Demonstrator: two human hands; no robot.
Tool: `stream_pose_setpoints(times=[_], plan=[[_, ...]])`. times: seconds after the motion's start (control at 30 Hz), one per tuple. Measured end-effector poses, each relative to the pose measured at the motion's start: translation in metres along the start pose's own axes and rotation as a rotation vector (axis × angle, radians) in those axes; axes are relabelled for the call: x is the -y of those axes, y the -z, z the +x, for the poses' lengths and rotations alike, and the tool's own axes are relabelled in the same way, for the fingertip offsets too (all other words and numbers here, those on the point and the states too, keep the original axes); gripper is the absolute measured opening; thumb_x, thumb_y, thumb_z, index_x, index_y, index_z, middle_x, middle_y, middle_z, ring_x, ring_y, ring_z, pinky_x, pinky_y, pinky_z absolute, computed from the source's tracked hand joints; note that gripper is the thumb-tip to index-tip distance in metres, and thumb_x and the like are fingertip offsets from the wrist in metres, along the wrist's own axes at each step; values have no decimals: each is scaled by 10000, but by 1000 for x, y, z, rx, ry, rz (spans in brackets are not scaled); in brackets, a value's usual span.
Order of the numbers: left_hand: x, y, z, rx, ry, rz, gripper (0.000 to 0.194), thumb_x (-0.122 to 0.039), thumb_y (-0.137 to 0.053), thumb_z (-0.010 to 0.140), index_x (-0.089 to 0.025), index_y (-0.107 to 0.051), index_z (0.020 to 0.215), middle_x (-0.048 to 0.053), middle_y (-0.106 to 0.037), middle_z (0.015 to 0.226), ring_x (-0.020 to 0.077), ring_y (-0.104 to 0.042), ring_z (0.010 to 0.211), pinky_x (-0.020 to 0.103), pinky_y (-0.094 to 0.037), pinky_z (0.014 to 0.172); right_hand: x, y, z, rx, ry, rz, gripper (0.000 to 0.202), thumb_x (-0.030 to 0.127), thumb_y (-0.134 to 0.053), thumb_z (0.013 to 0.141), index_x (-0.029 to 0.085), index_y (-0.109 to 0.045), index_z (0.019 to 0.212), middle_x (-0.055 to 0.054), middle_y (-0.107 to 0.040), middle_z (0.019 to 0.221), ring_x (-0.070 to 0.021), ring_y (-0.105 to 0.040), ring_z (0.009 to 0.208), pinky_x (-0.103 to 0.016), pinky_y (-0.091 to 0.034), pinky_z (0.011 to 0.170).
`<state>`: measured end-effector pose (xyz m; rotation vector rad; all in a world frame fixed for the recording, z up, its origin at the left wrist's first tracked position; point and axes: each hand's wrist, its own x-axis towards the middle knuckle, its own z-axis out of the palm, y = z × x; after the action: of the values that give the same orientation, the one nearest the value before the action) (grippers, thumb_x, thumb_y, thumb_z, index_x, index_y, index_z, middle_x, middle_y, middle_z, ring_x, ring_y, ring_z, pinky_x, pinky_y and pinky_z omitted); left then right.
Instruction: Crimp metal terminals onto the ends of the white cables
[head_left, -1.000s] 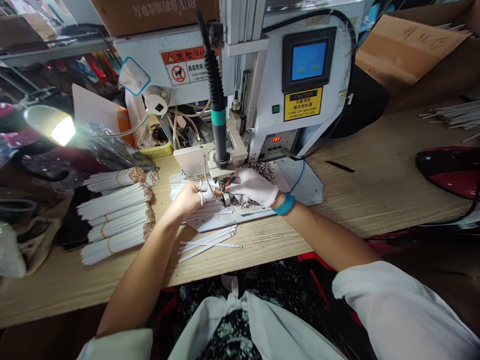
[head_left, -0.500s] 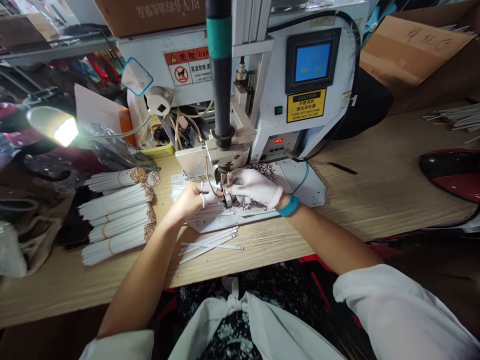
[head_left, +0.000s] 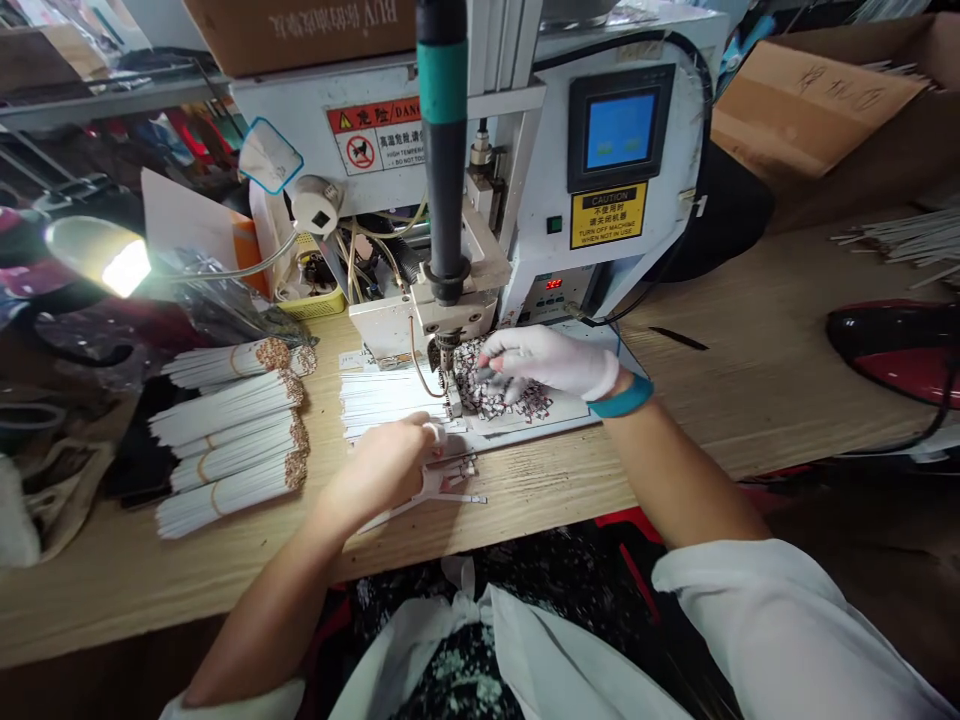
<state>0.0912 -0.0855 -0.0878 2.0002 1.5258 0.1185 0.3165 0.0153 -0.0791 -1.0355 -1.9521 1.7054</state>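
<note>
Over the loose white strips (head_left: 465,497) near the table's front edge is my left hand (head_left: 394,455), its fingers bent and pressed together; what they hold is too small to name. My right hand (head_left: 544,362), in a white glove, hovers above a pile of small dark-and-white pieces (head_left: 517,400), thumb and fingers apart. Between the hands stands the machine's metal head (head_left: 448,350), touched by neither. A row of white strips (head_left: 386,395) lies on the plate (head_left: 510,438) left of that head.
Bundled white strips (head_left: 232,435) lie at the left, below a lit lamp (head_left: 126,268). The machine body (head_left: 510,240) with a blue screen (head_left: 619,130) stands behind. To the right are a black stick (head_left: 679,338), a red-and-black object (head_left: 896,355) and an open carton (head_left: 817,105).
My left hand has moved from the machine head down to the loose strips. My right hand has drawn back to the right and its fingers have opened. The red display reading differs.
</note>
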Motion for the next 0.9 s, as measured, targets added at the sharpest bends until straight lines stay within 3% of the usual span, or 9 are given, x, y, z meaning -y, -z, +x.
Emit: stream_pose_setpoints(times=[0.1,0.17,0.3,0.43,0.5,0.63,0.77,0.9], plan=[[-9,-9,-2,115,-26,291,151,-209,-714,700,-162,-713,843,132,-691,841,280,-653,726,323,-435,635,1,11,-10,270,-47,-240,160,219,-589,858,162,-714,941,-48,-726,900,-116,-684,646,-202,-545,555],[-11,-9,-1,130,-11,356,149,-198,-646,762,-158,-708,892,138,-696,851,289,-665,756,335,-454,661,2,12,-11,294,-33,-362,193,218,-570,857,170,-734,946,-41,-733,894,-117,-683,664,-205,-530,581],[1,3,2,57,30,326,147,-190,-549,819,-174,-693,849,87,-692,807,238,-646,697,312,-455,643,-1,4,-1,-18,131,-455,240,259,-586,842,147,-736,992,-59,-736,933,-147,-681,762,-251,-520,690],[22,11,14,-359,9,251,188,-227,-515,864,-178,-688,917,83,-675,917,227,-630,810,305,-477,701,-11,-4,12,-383,193,-580,234,186,-546,823,156,-745,943,-48,-742,911,-171,-670,790,-282,-489,723],[30,9,23,-467,-51,247,178,-202,-527,840,-168,-690,901,91,-663,932,237,-619,876,319,-489,765,-15,-6,15,-480,245,-678,236,145,-540,813,147,-750,918,-60,-742,915,-190,-665,847,-294,-474,766],[36,1,37,-451,-122,172,163,-144,-517,784,-157,-679,783,83,-656,855,220,-609,839,318,-498,788,-16,-11,18,-495,255,-811,239,99,-538,814,138,-759,897,-74,-726,928,-197,-650,875,-284,-456,777],[36,-2,41,-450,-138,105,156,-152,-526,779,-167,-680,762,61,-648,794,199,-591,766,298,-495,734,-11,-23,20,-518,180,-927,209,180,-559,868,167,-765,903,-76,-694,941,-206,-632,880,-285,-445,752],[39,-3,42,-473,-166,91,147,-124,-532,770,-159,-671,741,76,-640,836,216,-604,827,316,-491,763,-7,-29,23,-493,174,-907,149,185,-590,844,167,-738,831,-77,-680,933,-206,-621,871,-287,-437,732]])
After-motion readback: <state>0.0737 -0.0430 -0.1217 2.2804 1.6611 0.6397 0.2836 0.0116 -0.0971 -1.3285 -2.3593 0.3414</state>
